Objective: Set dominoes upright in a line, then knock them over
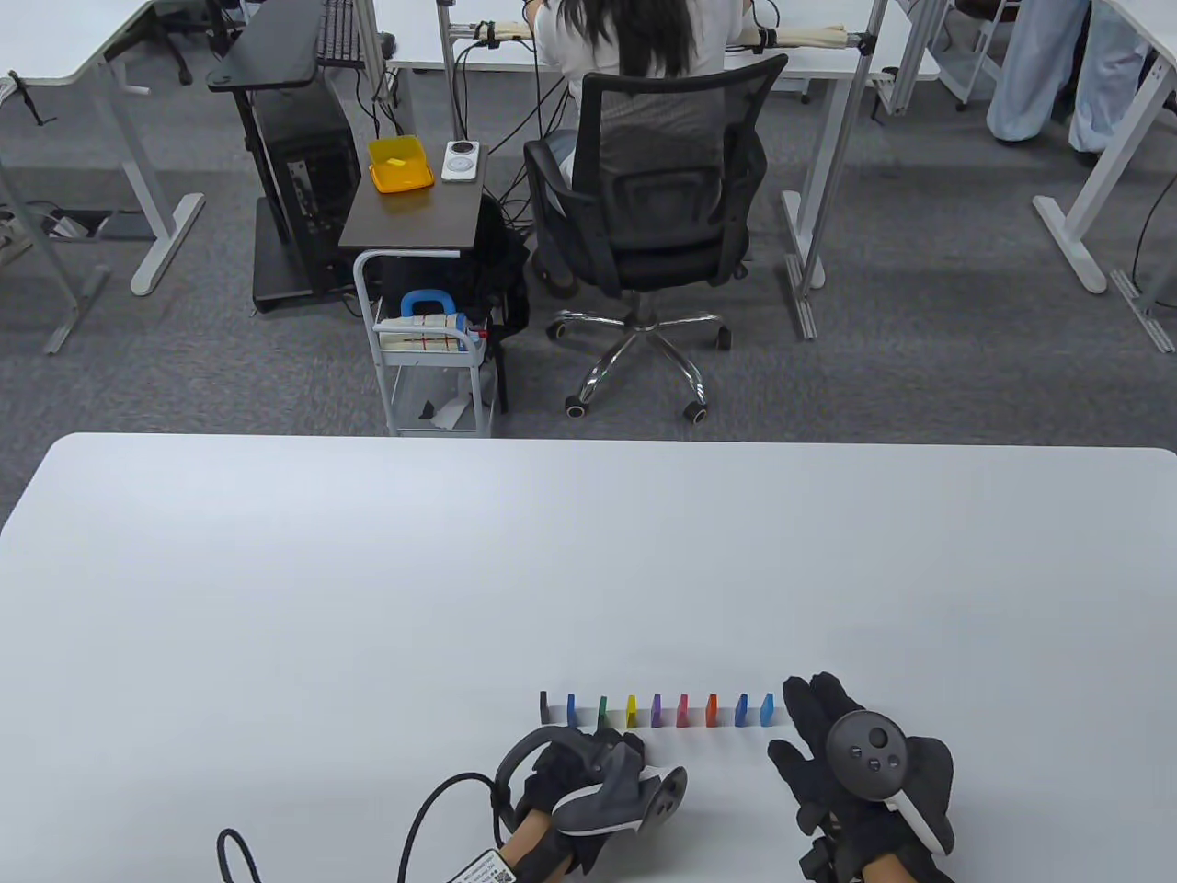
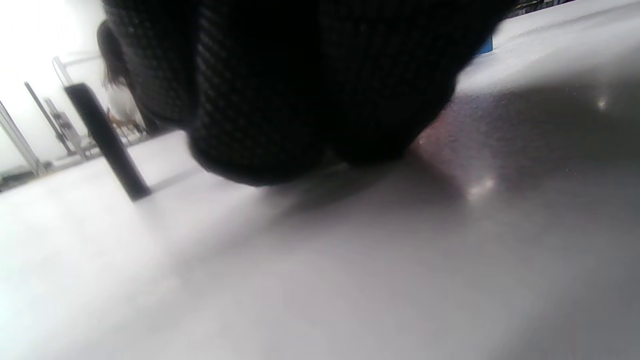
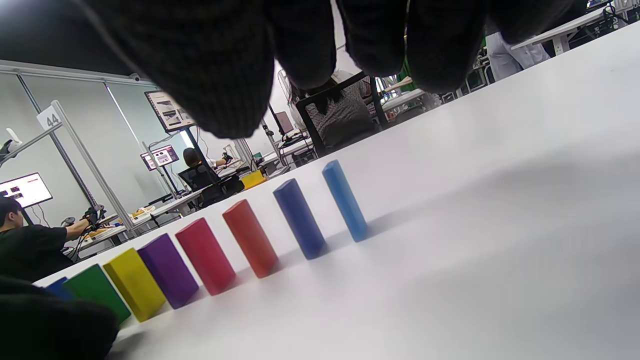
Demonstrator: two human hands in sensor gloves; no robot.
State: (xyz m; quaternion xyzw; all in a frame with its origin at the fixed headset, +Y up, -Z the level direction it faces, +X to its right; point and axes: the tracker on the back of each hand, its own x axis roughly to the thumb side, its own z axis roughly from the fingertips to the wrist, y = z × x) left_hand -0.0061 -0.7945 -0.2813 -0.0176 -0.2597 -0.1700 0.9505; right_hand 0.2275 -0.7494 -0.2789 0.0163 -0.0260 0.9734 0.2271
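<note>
Several coloured dominoes stand upright in a row [image 1: 657, 710] near the table's front edge, from a black one [image 1: 544, 706] on the left to a light blue one [image 1: 767, 709] on the right. My left hand [image 1: 598, 763] rests on the table just in front of the row's left part, its fingers [image 2: 300, 85] curled with nothing visible in them. The black domino [image 2: 107, 142] stands to its left. My right hand [image 1: 798, 727] lies just right of the light blue domino [image 3: 345, 200], fingers [image 3: 225, 65] straight and spread, touching no domino.
The white table [image 1: 368, 598] stretches far beyond the row on all sides. A cable [image 1: 418, 819] trails from my left wrist to the front edge. Behind the table are an office chair [image 1: 653, 212] with a seated person and a small trolley [image 1: 432, 368].
</note>
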